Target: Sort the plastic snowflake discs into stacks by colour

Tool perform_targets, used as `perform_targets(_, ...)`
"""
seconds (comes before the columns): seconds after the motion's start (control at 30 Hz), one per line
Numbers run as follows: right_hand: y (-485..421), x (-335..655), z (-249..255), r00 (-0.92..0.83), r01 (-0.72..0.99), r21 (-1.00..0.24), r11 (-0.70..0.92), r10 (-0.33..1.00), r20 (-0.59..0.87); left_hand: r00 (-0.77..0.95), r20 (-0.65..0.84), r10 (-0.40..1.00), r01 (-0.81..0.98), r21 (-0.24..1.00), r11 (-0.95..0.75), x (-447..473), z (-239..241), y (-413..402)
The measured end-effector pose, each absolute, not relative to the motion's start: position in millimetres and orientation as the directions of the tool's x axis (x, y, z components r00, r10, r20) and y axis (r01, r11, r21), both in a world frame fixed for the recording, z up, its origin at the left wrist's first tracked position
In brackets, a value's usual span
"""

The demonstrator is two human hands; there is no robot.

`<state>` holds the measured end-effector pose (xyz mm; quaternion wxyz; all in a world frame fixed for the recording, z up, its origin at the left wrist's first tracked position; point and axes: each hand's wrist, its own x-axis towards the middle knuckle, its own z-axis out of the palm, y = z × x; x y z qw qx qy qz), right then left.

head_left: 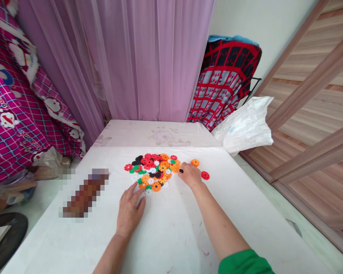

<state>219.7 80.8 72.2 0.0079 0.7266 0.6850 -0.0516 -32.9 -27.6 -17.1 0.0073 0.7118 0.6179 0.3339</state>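
Observation:
A loose pile of plastic snowflake discs point(156, 186) in orange, red, black, green and white lies mid-table, overlapping one another. My left hand point(129, 211) rests at the pile's near left edge, fingers apart, its tips by a few green, orange and white discs. It holds nothing that I can see. On the pile's right side, my right hand point(191, 176) has its fingers closed on a small black snowflake disc point(181, 171). Just beyond that hand lies a separate orange disc point(195, 163). To its right is a separate red disc point(205, 175).
The discs lie on a white-covered table point(165, 236). A blurred-out brownish item point(85, 194) is at the left. A white plastic bag point(244, 123) stands past the table's far right corner. Purple curtains point(148, 57) hang behind, and wooden doors point(308, 99) are at the right.

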Motion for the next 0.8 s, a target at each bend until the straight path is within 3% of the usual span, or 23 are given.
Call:
perform_targets(0.23,91,242,71,0.084,0.996,-0.007,-0.086,0.986,-0.145,0.015,0.467,0.884,0.881,0.413,-0.233,-33,-19,-27)
perform_targets(0.33,91,247,72,0.082,0.995,-0.039,-0.090,0.980,-0.181,0.024,0.470,0.883,0.878,0.412,-0.243,-32,-18,-28)
perform_targets(0.5,95,266,109,0.152,0.966,-0.219,-0.134,0.986,0.069,0.024,0.483,0.875,0.879,0.407,-0.249,-31,-14,-28)
perform_targets(0.6,98,269,123,0.152,0.970,-0.211,-0.123,0.980,0.129,0.019,0.485,0.874,0.874,0.416,-0.250,-32,-16,-27)
perform_targets(0.8,95,242,85,0.086,0.996,-0.006,-0.089,0.976,-0.199,0.018,0.477,0.879,0.873,0.421,-0.246,-33,-18,-27)
